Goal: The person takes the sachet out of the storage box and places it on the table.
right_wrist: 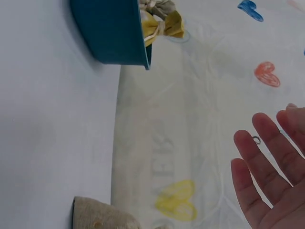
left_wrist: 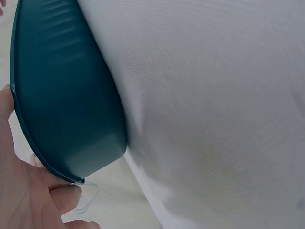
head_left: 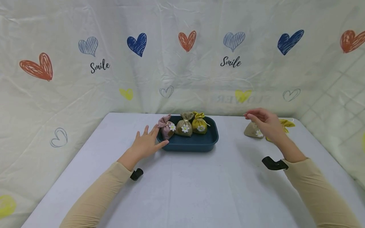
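Note:
A dark teal tray (head_left: 188, 148) stands toward the back of the table, holding a mauve pouch (head_left: 166, 132), a taupe pouch (head_left: 181, 129) and a yellow pouch (head_left: 198, 123), each with a white flower. My left hand (head_left: 144, 144) has its fingers spread at the tray's left end. In the left wrist view, its fingers lie along the rim of the tray (left_wrist: 66, 95). Raised at the right, my right hand (head_left: 268, 123) holds nothing, its fingers loosely bent. It partly hides a beige pouch (head_left: 251, 130) and a second yellow pouch (head_left: 287, 123) on the table.
A white cloth (head_left: 196, 183) covers the table. Behind it hangs a pale sheet (head_left: 182, 72) printed with hearts and the word Smile. Each wrist carries a black camera mount, such as the right one (head_left: 273, 164).

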A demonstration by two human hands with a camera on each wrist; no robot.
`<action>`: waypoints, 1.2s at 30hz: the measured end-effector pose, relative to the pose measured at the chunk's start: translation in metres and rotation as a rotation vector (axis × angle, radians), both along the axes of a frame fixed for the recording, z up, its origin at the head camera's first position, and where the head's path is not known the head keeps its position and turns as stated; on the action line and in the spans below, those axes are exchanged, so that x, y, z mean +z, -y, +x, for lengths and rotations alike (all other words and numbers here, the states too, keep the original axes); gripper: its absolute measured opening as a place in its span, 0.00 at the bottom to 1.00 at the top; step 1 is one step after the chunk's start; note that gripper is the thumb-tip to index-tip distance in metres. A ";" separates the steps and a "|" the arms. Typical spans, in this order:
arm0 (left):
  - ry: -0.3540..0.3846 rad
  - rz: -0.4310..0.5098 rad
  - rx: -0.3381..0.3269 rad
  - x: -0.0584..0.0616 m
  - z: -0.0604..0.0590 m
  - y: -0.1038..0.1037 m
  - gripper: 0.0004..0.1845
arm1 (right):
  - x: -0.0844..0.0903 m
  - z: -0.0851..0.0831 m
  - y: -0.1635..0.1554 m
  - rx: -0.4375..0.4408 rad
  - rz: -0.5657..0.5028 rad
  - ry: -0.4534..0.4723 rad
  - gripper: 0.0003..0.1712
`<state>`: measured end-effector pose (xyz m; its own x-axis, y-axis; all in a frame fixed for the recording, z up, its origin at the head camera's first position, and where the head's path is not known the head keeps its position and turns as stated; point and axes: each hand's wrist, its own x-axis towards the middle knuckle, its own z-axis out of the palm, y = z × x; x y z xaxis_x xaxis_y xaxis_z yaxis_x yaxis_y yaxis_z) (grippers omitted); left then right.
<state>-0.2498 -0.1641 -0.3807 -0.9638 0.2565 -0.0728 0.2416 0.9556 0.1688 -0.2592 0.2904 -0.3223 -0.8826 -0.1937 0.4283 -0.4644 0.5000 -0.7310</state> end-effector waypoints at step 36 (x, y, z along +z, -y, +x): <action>-0.004 0.003 0.000 -0.001 0.000 0.000 0.50 | -0.033 -0.029 0.080 0.104 -0.043 0.097 0.18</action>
<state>-0.2496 -0.1642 -0.3822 -0.9641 0.2567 -0.0683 0.2422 0.9551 0.1709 -0.2878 0.2104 -0.3555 -0.8965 -0.2695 0.3518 -0.4381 0.4199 -0.7948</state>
